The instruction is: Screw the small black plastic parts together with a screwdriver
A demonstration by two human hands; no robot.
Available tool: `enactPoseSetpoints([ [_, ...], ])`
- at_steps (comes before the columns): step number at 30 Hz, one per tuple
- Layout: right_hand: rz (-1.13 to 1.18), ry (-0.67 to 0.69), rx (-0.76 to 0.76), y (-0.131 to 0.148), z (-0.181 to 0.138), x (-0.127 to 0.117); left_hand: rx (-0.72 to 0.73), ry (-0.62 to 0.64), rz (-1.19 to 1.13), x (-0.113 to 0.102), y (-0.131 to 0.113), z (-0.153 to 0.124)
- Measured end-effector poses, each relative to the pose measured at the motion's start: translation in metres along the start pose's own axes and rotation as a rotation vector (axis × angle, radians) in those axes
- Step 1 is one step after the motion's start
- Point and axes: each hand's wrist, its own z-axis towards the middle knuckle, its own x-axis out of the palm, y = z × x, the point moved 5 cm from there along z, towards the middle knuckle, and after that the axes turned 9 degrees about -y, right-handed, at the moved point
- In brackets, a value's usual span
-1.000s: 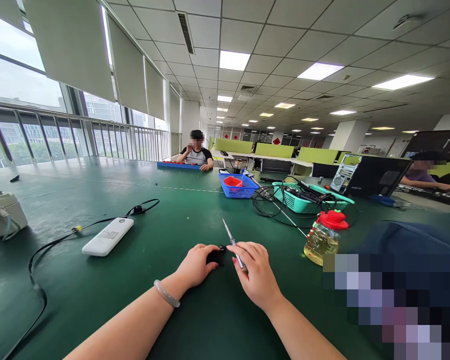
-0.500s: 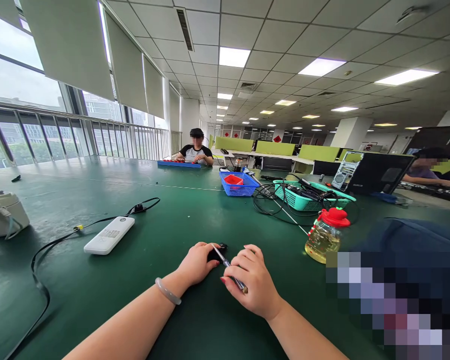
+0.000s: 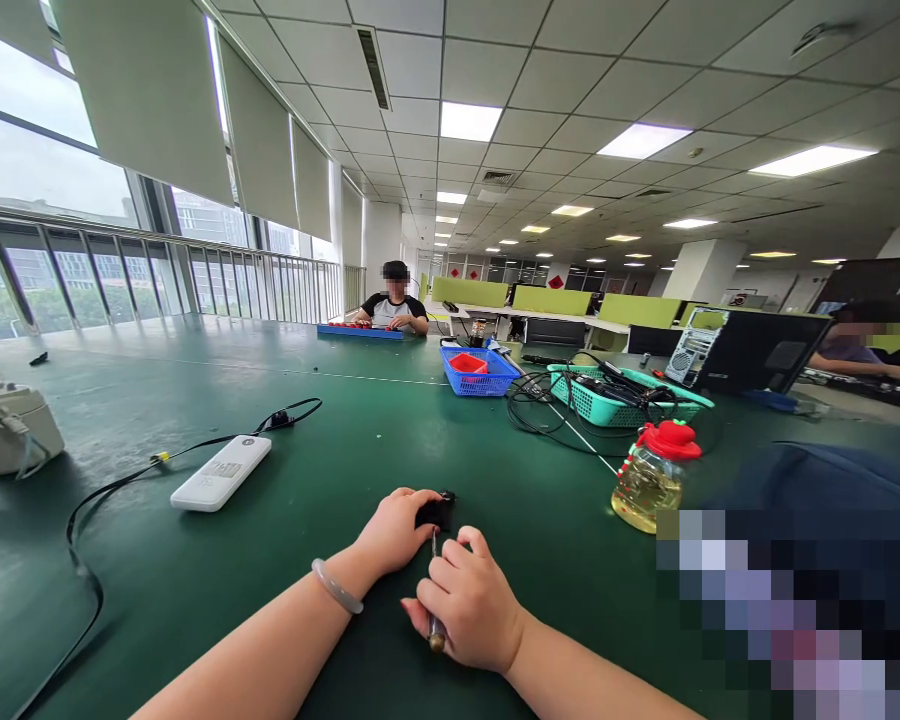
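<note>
My left hand [image 3: 391,530] rests on the green table [image 3: 285,520] with its fingers closed over a small black part [image 3: 435,512]. My right hand [image 3: 469,604] is wrapped round a thin screwdriver [image 3: 435,585], held nearly upright, its tip pointing at the black part and its handle end sticking out below the fist. A pale bangle [image 3: 336,586] sits on my left wrist.
A white remote-shaped device [image 3: 221,472] and a black cable [image 3: 120,490] lie to the left, a pale box [image 3: 11,428] at the far left. A red-capped jar of yellow liquid [image 3: 651,474], a teal basket [image 3: 622,398] and a blue basket [image 3: 476,368] stand right. People sit beyond.
My right hand has drawn back toward me and turned the screwdriver from pointing away and up to tip-down against the black part. My left hand has stayed on the part.
</note>
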Motion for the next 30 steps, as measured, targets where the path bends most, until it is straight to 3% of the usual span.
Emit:
enactPoseSetpoints([
  [14, 0.06, -0.041, 0.158, -0.024, 0.004, -0.018, 0.021, 0.018, 0.003, -0.002, -0.005, 0.0],
  [30, 0.081, 0.024, 0.14, -0.026, 0.0, -0.014, 0.032, 0.009, 0.005, -0.003, -0.009, -0.001],
])
